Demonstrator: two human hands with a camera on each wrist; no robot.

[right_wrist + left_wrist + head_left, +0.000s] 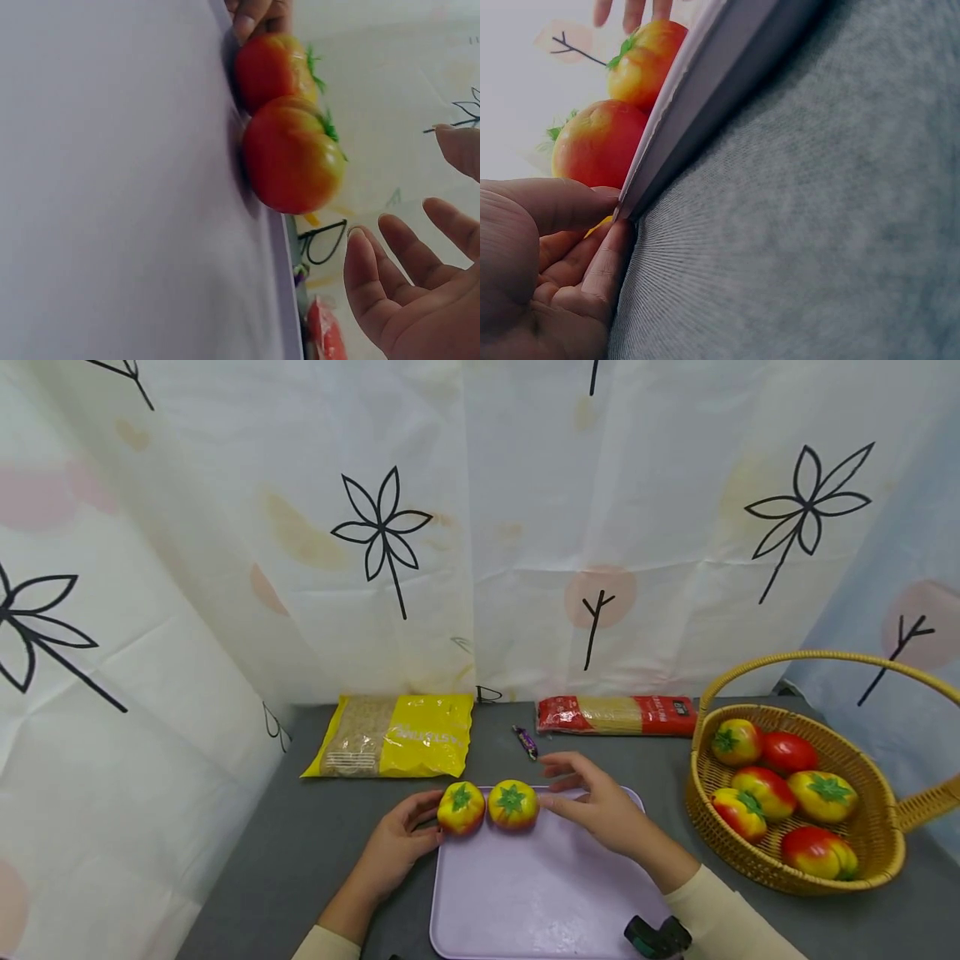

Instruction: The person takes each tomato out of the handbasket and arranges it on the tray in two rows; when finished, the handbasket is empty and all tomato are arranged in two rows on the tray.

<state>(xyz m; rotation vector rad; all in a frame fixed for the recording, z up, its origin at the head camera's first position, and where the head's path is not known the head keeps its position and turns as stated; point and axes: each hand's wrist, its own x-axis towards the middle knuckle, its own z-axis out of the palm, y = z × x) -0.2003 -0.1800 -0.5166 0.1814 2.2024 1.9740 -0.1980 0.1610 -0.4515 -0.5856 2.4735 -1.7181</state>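
Observation:
Two red-and-yellow toy tomatoes with green tops sit side by side at the far left edge of a lilac tray (547,893). My left hand (408,831) is at the tray's left corner, with thumb and loosely bent fingers beside the left tomato (461,810). In the left wrist view, the thumb tip (604,196) lies right at the tray rim, just under that tomato. My right hand (596,806) hovers over the tray's far right part, fingers spread and holding nothing, near the right tomato (513,807). The right wrist view shows a gap between that hand (420,292) and the tomato.
A wicker basket (892,860) with several toy fruits stands on the right, its tall handle arching up. Behind the tray lie a yellow bag (427,735), a small purple-wrapped candy (525,742) and a red noodle packet (617,716). A patterned curtain (510,527) closes the back.

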